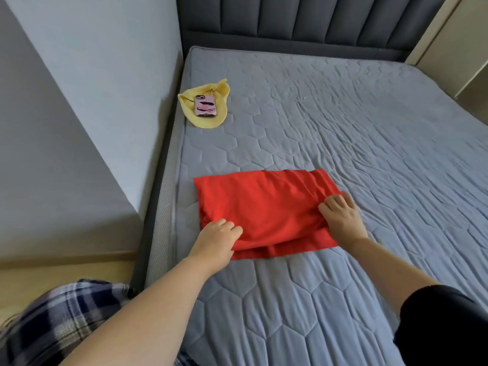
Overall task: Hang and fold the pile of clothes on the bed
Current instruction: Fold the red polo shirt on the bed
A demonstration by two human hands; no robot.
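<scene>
**Item inspected:** 1 red garment [264, 207] lies flat on the mattress [343, 128], toward its near-left side. It is folded into a rough rectangle. At least 2 layers show along the near edge, where a lower layer sticks out past the upper one.

**Step in hand, as judged:** a further fold or squaring-up of this garment. To do it well:
- Lift both ends together and keep them level.
- Draw the upper layer taut so the creases across the middle flatten.
- Bring the near edges flush before pressing the cloth down.
- Align the protruding lower layer first, or the finished fold will likely come out uneven.

**Grip:** the left hand [216, 241] sits on the near-left corner, its fingers [229, 225] curled and bunched into the cloth. The right hand [340, 215] sits at the right end, with its fingers [330, 204] curled over that edge and fabric gathered beneath them. Whether either thumb passes under the cloth cannot be told. The garment spans the whole gap between the 2 hands and extends away from them toward the headboard [290, 19].

**Surroundings:** a yellow cloth [208, 120] lies well apart, at the far-left edge of the mattress, with 1 phone [205, 106] resting on it. Whether that cloth belongs to the task cannot be confirmed.
</scene>
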